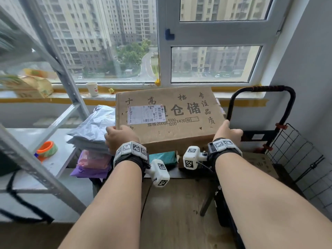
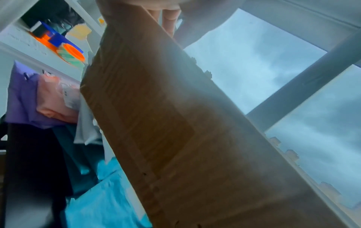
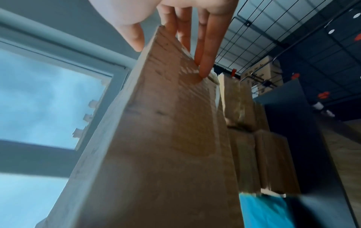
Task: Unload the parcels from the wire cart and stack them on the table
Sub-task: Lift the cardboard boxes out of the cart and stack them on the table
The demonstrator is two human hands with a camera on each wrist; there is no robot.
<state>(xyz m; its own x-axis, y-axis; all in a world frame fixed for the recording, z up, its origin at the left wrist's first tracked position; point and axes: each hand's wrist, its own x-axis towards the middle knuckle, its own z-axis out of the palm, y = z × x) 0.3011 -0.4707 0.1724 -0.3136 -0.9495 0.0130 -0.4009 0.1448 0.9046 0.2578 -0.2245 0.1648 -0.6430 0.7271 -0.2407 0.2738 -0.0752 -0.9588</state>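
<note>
A large flat cardboard box (image 1: 170,119) with a shipping label is held level over the parcels on the table. My left hand (image 1: 119,136) grips its near left corner, thumb on top. My right hand (image 1: 228,132) pinches the near right corner. In the right wrist view the fingers (image 3: 207,46) lie along the side of the box (image 3: 166,138). In the left wrist view the fingers (image 2: 168,20) show behind the edge of the box (image 2: 166,123). Grey (image 1: 95,128), pink (image 1: 93,159), purple (image 1: 89,172) and teal (image 1: 162,157) mailer bags lie beneath it. The wire cart (image 1: 294,155) stands at the right.
A brown box (image 1: 258,162) lies in the cart below its black handle (image 1: 260,88). A metal shelf rack (image 1: 59,56) rises at the left, with an orange tape dispenser (image 1: 47,149) on its white shelf. A paper cup (image 1: 92,89) stands on the windowsill. The wooden table top (image 1: 176,212) spreads below my forearms.
</note>
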